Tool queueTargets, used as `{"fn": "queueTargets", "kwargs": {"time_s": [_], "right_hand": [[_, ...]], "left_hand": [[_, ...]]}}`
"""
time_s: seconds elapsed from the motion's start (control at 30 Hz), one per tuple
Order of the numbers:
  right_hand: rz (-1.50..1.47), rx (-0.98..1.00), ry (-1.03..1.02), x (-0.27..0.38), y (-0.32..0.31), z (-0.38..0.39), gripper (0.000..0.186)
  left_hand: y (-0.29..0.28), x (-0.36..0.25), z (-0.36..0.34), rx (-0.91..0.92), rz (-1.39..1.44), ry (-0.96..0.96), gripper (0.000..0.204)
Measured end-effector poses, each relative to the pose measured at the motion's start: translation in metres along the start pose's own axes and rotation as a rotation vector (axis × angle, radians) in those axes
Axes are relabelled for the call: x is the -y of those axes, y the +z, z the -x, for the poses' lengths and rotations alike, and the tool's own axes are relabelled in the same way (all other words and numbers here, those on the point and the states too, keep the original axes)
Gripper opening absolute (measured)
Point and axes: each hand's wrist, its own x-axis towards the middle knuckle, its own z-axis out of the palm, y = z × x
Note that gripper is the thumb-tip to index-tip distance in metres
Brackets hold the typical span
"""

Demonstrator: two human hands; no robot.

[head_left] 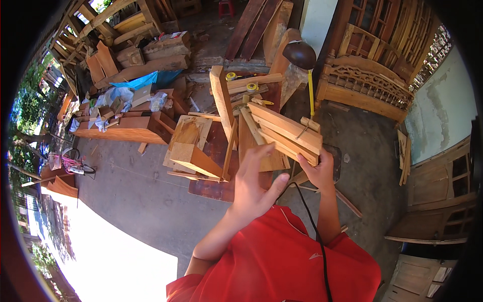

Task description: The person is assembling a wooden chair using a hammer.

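Now holding up a bundle of wooden slats (286, 132) in front of the chest, above the concrete floor (136, 201). Right hand (318, 171) gripping the lower right end of the bundle, fingers closed around it. Left hand (253, 185) reaching toward the bundle's lower edge, fingers spread and open, fingertips just touching the wood or very near, cannot tell which. Lying behind the bundle, a dark board (214, 166) with wooden blocks (193, 158) on it. Resting further back, yellow tape measures (251, 86) and stacked planks (151, 65). Hanging down over the red shirt (282, 261), a black cable (314, 226).
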Motion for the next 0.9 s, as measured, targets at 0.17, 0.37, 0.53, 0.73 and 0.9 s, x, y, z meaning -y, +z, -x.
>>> {"fn": "queueTargets", "kwargs": {"time_s": [0.17,0.37,0.53,0.73,0.9], "right_hand": [[-0.283,-0.031,0.147,-0.027,-0.012,0.015,0.041],[-0.631,-0.053,0.364,-0.044,-0.007,0.021,0.052],[-0.438,-0.359,0.065,-0.005,0.009,-0.007,0.047],[0.214,-0.239,-0.181,0.006,-0.006,-0.023,0.020],[0.273,-0.240,-0.220,0.001,0.011,-0.023,0.014]], "left_hand": [[0.008,0.050,0.028,-0.215,-0.238,-0.252,0.078],[0.015,0.079,0.050,-0.151,0.282,-0.561,0.037],[0.018,0.076,0.075,-0.322,0.230,-0.646,0.022],[0.006,0.073,0.099,-0.251,-0.082,-0.381,0.023],[0.008,0.073,0.113,-0.269,-0.137,-0.434,0.024]]}}
